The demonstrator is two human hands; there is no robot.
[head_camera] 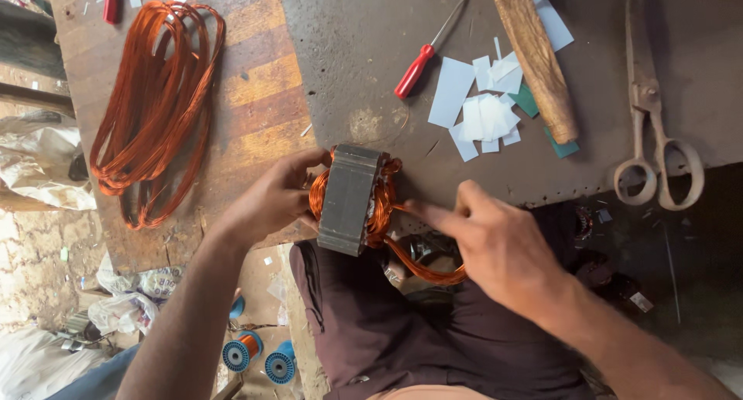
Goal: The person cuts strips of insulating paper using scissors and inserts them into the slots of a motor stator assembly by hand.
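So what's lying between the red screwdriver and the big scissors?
In the head view, between the red screwdriver and the scissors lie a heap of white paper slips, a few green slips and a wooden handle lying across them.

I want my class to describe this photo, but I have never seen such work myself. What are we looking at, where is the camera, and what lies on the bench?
The camera sits on the person's head and looks down at both bare hands. The left hand grips a grey metal motor core wound with copper wire; the right hand presses its fingers on that wire. On the bench lie a red-handled screwdriver, white paper slips, a wooden handle and old scissors. A loose copper wire coil lies at the left.
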